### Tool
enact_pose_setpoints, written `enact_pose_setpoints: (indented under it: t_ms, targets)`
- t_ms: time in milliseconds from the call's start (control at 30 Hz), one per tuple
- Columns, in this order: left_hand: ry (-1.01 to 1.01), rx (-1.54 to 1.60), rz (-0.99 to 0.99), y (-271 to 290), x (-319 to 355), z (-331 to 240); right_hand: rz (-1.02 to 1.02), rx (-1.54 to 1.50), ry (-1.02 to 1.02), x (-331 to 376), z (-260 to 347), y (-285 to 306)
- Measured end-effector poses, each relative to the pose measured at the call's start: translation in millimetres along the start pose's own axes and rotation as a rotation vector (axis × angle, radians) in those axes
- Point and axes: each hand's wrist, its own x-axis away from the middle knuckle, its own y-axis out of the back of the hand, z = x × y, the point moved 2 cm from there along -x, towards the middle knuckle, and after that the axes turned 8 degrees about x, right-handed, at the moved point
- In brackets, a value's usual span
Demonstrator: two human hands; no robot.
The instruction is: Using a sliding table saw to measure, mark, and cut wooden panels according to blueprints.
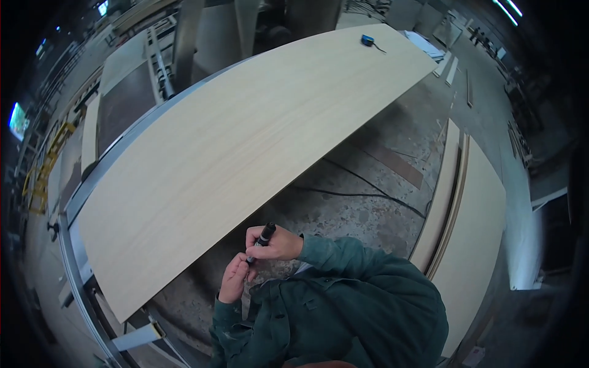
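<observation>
In front of my body, close to the near edge of a large pale wooden board (245, 135), I hold a black marker (267, 233) upright and slightly tilted. My right hand (282, 243) is closed around its body, with the dark upper end sticking out above the fingers. Just below, my left hand (232, 279) pinches the lower end of the marker; the tip is hidden by the fingers. Both hands stay apart from the board. Near the board's far right end lies a small blue and black tape measure (367, 40) with a dark strap.
A metal frame rail (76, 245) runs along the board's left and far side. To my right stand wooden panels (475, 227) with long edges. Black cables (362, 195) and a brown strip (396, 165) lie on the floor. Farther left is a yellow metal frame (46, 168).
</observation>
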Motion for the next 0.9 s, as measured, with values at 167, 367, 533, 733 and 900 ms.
enact_pose_setpoints:
  t_ms: [167,367,533,733,900]
  targets:
    - [0.235,-0.009,0.201,-167,-224,75,-0.207,-0.126,-0.062,115,-25,263]
    - [0.121,-0.11,0.284,-333,-452,132,-0.465,-0.014,-0.061,199,-18,514]
    - [-0.212,-0.718,0.187,-422,-641,140,-0.758,0.04,-0.021,208,-40,698]
    - [-0.686,-0.965,0.258,-527,-914,161,-0.912,-0.217,-0.068,200,-68,955]
    - [-0.245,-0.67,0.513,-653,-1111,188,-1.081,-0.128,-0.17,251,-57,1173]
